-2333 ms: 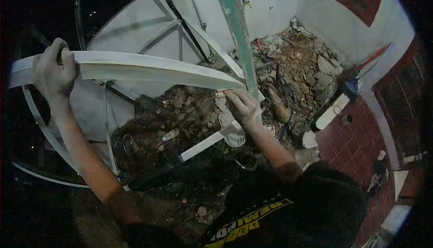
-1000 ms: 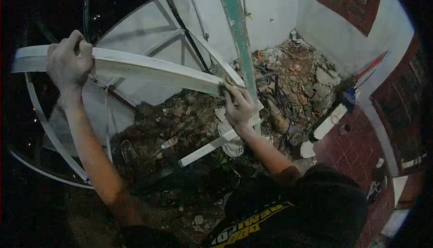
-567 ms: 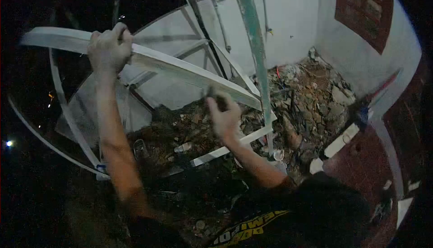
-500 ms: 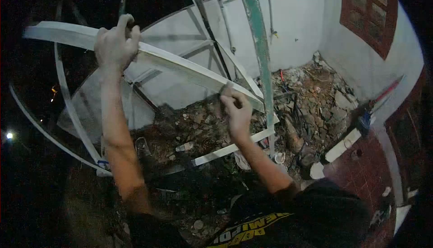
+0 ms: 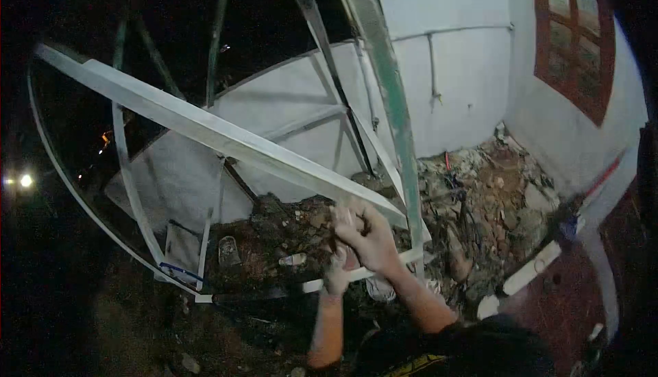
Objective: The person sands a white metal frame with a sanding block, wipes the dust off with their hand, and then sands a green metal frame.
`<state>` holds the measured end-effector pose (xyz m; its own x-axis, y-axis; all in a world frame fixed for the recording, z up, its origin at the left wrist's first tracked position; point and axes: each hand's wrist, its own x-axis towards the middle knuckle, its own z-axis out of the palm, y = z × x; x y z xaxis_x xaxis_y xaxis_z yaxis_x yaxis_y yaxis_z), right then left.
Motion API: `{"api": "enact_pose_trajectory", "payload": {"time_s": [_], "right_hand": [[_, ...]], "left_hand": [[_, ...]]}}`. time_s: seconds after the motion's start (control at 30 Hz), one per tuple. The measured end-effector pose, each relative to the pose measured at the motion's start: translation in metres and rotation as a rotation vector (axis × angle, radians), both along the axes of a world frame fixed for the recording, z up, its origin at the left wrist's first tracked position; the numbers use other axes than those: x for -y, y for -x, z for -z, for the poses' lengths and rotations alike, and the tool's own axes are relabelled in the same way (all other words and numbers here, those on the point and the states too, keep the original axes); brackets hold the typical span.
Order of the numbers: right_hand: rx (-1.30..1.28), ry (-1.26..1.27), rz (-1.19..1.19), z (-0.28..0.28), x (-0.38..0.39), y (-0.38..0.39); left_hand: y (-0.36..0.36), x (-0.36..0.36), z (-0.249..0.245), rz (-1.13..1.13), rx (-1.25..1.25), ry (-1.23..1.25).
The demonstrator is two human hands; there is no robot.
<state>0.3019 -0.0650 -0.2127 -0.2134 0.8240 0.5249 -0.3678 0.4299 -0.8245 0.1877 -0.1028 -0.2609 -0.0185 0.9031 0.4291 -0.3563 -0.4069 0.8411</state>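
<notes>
My right hand [image 5: 373, 240] is curled, fingertips pinched together, just below the lower end of a long white metal beam [image 5: 226, 134]. What it pinches is too blurred to make out. Close under it, my left hand [image 5: 336, 275] is raised so the two hands overlap in this view; its fingers are partly hidden and smeared. The beam slants from upper left down to a green upright post [image 5: 394, 82] with worn paint. Behind the hands runs a shorter white bar [image 5: 363, 273], joined near the foot of that post.
Thin metal struts [image 5: 130, 178] form a frame on the left. Rubble [image 5: 497, 205] covers the ground beside a white wall [image 5: 452, 75] with a pipe. A red-brown window [image 5: 576, 34] is at upper right, red tiled floor [image 5: 548, 315] below it. Darkness surrounds the left side.
My left hand has let go of the beam's upper part and come down beside the right. My right hand has moved off the beam's face to below its edge. The view has shifted.
</notes>
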Motion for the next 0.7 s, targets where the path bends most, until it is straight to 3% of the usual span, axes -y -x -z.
{"api": "enact_pose_trajectory", "payload": {"time_s": [0.07,0.13,0.2,0.27,0.33,0.4,0.43,0.5,0.53,0.63,0.7], "right_hand": [[0.241,-0.061,0.285,-0.016,0.016,-0.007],[0.213,-0.025,0.249,-0.006,0.006,-0.005],[0.305,0.011,0.437,-0.007,0.004,-0.010],[0.388,-0.123,0.466,-0.011,-0.003,-0.022],[0.353,-0.433,0.797,-0.011,-0.011,-0.031],[0.329,-0.549,1.024,-0.004,-0.035,-0.051],[0.323,-0.551,0.999,-0.001,-0.045,-0.055],[0.511,-0.433,1.181,0.003,-0.068,-0.059],[0.500,-0.443,1.158,0.012,-0.081,-0.062],[0.275,-0.298,0.873,0.056,-0.116,-0.067],[0.234,-0.270,0.862,0.056,-0.116,-0.065]], "left_hand": [[-0.028,0.010,-0.002,0.072,0.309,0.065],[-0.041,0.001,-0.004,-0.015,0.262,0.059],[-0.049,-0.001,-0.002,-0.156,0.160,0.089],[-0.054,-0.002,-0.012,-0.245,0.120,0.101],[-0.049,-0.011,-0.046,-0.503,0.090,-0.196],[-0.012,-0.026,-0.075,-0.869,-0.215,-0.300],[0.010,-0.033,-0.091,-1.090,-0.381,-0.333],[0.051,-0.056,-0.142,-1.199,-0.380,-0.501],[0.072,-0.067,-0.167,-1.257,-0.382,-0.582],[0.118,-0.090,-0.226,-1.646,-0.859,-0.536],[0.103,-0.095,-0.261,-1.597,-0.580,-0.458]]}}
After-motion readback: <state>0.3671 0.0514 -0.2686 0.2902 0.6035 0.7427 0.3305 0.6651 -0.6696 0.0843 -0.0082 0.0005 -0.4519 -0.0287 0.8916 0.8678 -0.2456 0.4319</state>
